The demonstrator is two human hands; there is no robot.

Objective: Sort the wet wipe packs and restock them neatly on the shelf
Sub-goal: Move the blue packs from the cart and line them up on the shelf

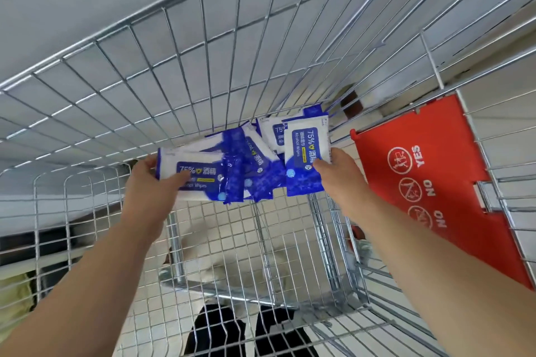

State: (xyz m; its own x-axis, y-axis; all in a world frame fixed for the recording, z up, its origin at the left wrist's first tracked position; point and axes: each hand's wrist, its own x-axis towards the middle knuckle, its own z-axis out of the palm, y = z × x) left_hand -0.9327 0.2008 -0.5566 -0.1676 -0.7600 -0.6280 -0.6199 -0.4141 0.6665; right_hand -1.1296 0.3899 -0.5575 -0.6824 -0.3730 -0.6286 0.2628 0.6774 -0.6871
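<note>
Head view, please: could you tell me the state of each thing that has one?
Left hand: grips the left wipe pack.
Right hand: pinches the right wipe pack, stood on end.
Loose wipe packs: jumbled at the cart basket's far end.
Red seat flap: flat against the wire.

Wire cart [127,25], red YES/NO flap [452,171], pale tiled floor [220,220].

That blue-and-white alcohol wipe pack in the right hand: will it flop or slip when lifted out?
Probably fairly stiff: the blue-and-white plastic wipe pack stands flat, pinched at one edge by the right hand. Likely light, as a pinch alone seems to carry it. Its glossy film looks slippery, so grip firmly.
</note>
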